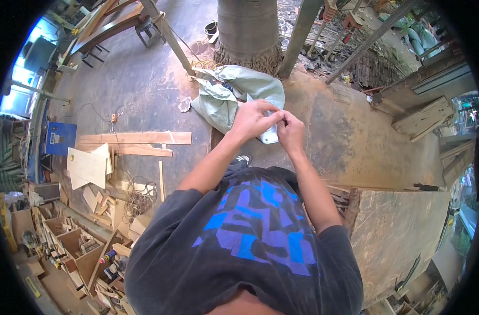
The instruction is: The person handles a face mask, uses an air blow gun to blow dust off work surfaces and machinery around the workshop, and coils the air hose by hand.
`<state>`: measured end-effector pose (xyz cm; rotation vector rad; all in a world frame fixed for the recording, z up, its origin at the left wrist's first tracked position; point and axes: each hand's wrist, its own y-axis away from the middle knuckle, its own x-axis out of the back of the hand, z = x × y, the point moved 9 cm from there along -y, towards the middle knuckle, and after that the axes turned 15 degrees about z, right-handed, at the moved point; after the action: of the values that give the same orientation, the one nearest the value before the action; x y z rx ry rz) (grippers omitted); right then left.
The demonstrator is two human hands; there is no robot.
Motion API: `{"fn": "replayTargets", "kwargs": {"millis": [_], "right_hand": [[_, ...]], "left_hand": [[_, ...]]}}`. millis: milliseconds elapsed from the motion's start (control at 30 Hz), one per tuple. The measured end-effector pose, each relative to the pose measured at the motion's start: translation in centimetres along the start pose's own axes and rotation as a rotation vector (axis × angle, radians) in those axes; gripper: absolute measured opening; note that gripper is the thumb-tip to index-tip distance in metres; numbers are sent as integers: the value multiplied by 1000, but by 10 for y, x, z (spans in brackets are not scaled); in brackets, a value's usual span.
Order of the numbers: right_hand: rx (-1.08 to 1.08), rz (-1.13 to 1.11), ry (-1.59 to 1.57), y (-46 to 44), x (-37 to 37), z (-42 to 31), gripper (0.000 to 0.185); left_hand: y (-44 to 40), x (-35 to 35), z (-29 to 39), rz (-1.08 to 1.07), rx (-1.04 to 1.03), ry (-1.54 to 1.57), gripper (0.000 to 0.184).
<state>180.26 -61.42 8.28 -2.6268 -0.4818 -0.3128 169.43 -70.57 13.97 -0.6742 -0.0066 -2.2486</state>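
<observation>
My left hand (254, 121) and my right hand (290, 132) meet in front of my chest, fingertips touching. The fingers of both are closed in a pinch. What they pinch, if anything, is too small or hidden to make out. Just below the fingertips shows a white, smooth-looking piece (270, 136); I cannot tell whether it is held or lies behind the hands. Behind them a pale green-white woven sack (216, 107) lies crumpled on the floor, its mouth partly open with something dark inside.
A tree trunk (248, 31) rises beyond the sack, between posts. Planks (139, 139) and light plywood offcuts (90, 165) lie at left, near a blue box (60, 138) and tangled cord (139, 202). Tool-filled wooden bins (74, 241) are at lower left. A large wooden panel (399, 231) stands at right.
</observation>
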Motion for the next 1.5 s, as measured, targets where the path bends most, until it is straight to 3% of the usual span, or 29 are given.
{"fn": "replayTargets", "kwargs": {"millis": [67,167,233,333,367,433,533,667,800,900,933,1033,1067,1167,1300,1367,1400,1467,1500], "right_hand": [[-140,-3,48,1,9,18,20],[-222,31,7,8,23,32,18],[-221,80,-82,7,32,39,16],[-396,100,-288,10,48,69,13],[-490,39,-259,12,52,74,13],[-675,-81,-210,20,57,79,12],[-545,-130,-170,19,58,62,15],[-321,-46,-57,10,71,34,17],[-369,-82,-124,10,76,8,14],[-342,-99,-132,-1,79,-10,14],[-296,-91,-70,-5,82,-18,14],[-151,-70,44,-12,80,-57,12],[-116,-77,65,-14,76,-68,12],[-152,-64,9,-19,76,-73,11],[-145,-231,99,-28,82,-76,12],[-167,-384,-101,-28,83,-108,14],[-176,-458,-202,-30,88,-132,15],[11,-532,-356,-42,123,-209,15],[72,-447,-587,-39,139,-232,15]], "left_hand": [[8,19,5,331,-188,-185,43],[31,-4,-51,328,-141,-309,50],[32,-15,-91,22,53,-290,43],[44,-22,-124,-162,467,291,30],[37,-9,-114,-149,422,373,23],[30,7,-95,-160,240,132,23],[21,18,-41,-12,-100,-2,23],[35,5,-44,-202,204,-58,25],[37,11,-53,-57,168,-159,36],[37,19,-49,-115,276,98,35],[36,30,-28,-74,276,111,44],[44,26,23,-256,186,-304,55],[47,20,35,-256,73,-379,61],[44,25,8,-112,-21,-418,40],[43,82,-5,9,118,-63,32],[43,114,35,-14,147,99,31],[49,138,79,79,104,205,31],[66,176,142,221,-32,415,32],[66,182,181,149,-229,606,30]]}}
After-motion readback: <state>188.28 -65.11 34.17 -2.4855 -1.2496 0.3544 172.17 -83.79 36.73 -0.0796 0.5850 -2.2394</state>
